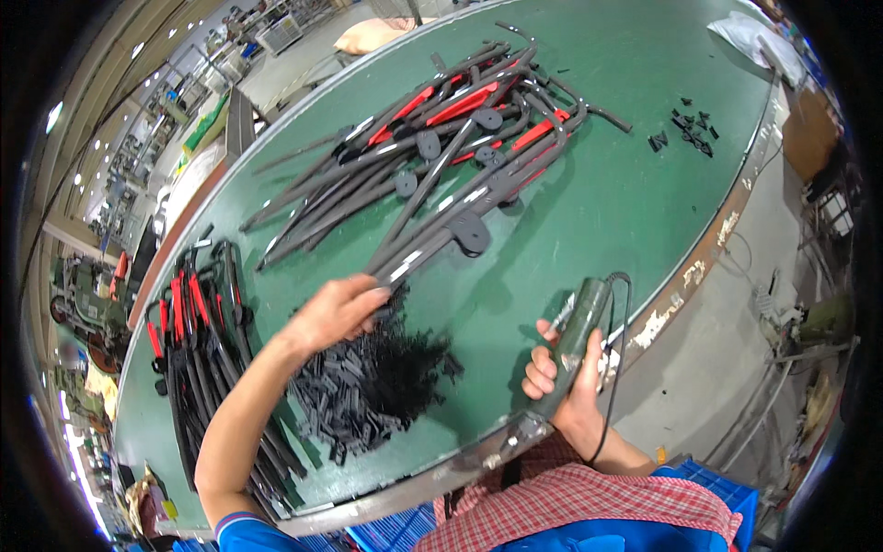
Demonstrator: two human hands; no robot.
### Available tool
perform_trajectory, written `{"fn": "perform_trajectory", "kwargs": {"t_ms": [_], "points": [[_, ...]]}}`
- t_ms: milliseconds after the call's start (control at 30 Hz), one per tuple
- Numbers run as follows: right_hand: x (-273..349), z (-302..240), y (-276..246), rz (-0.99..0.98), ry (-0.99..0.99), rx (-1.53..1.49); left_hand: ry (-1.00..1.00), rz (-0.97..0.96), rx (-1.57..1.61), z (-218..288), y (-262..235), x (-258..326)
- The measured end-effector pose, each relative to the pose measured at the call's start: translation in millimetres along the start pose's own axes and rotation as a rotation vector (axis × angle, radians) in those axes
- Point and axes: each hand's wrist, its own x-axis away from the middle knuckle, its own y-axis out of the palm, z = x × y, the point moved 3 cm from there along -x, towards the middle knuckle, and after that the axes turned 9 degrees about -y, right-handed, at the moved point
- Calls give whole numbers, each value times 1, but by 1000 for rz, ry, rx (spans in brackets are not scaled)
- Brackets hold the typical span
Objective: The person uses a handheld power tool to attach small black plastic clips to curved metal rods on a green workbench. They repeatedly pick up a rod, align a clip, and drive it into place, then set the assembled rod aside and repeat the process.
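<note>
My left hand (333,315) is closed around the near end of a long dark tube (416,256), which runs up and right toward a pile of similar bent tubes (340,207). A round grey disc (470,235) sits along the tube. Just below my left hand lies a heap of small black plastic pieces (354,405). At the table's front edge, my right hand (572,391) wraps round a dark green cylindrical corded tool (589,313), held upright at a tilt. Its cord (628,308) loops down past my wrist. The tool's working end cannot be made out.
A second bundle of dark tubes with red parts (189,322) lies at the left. Several small black pieces (694,129) are scattered at the far right of the green table (635,212). A white bag (750,39) rests at its far right edge. Blue crates (713,488) stand below.
</note>
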Motion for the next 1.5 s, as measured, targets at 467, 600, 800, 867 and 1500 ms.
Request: {"fn": "perform_trajectory", "kwargs": {"t_ms": [467,600,800,867,1500], "points": [[27,33,23,-432,112,60,326,551,-203,-52,184,102],[24,60,24,-199,33,324,407,521,-106,-50,182,91],[25,59,11,-309,52,373,333,700,53,-71,138,89],[26,59,12,-314,69,380,387,769,-134,-71,124,70],[12,55,68,-398,-2,205,325,742,-108,-77,124,75]]}}
